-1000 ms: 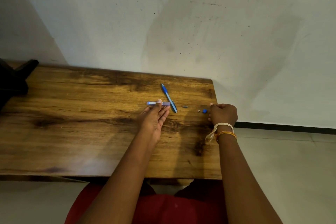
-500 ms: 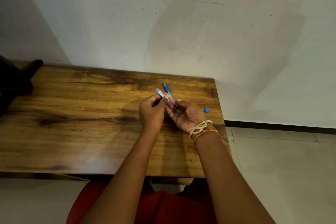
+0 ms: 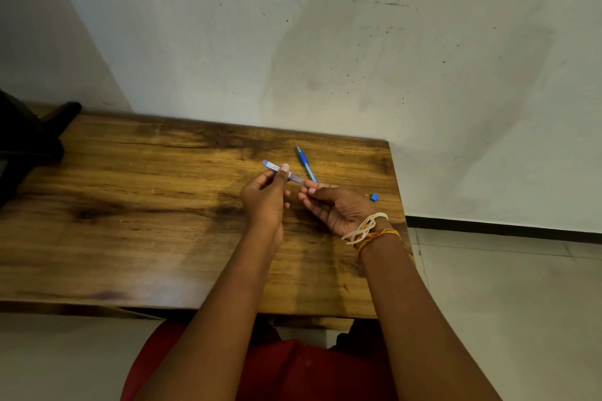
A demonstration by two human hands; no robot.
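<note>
Above the wooden table (image 3: 130,205), my left hand (image 3: 265,200) pinches a pale blue pen barrel (image 3: 273,167) between thumb and fingers, its far end pointing up and left. My right hand (image 3: 335,207), with thread bands at the wrist, has its fingertips curled at the barrel's near end; what they pinch there is too small to make out. A blue pen front piece with a rubber grip (image 3: 305,162) lies on the table just beyond my hands. A small blue cap (image 3: 374,196) lies to the right of my right hand.
A dark object (image 3: 29,137) sits at the table's far left. The table stands against a stained white wall, and its right edge drops to a tiled floor (image 3: 505,303). Red cloth covers my lap below the near edge.
My left hand lifted the barrel off the table. My right hand left the table's right edge, came over to meet the barrel's near end, and now holds there. The small parts near the cap are gone from view.
</note>
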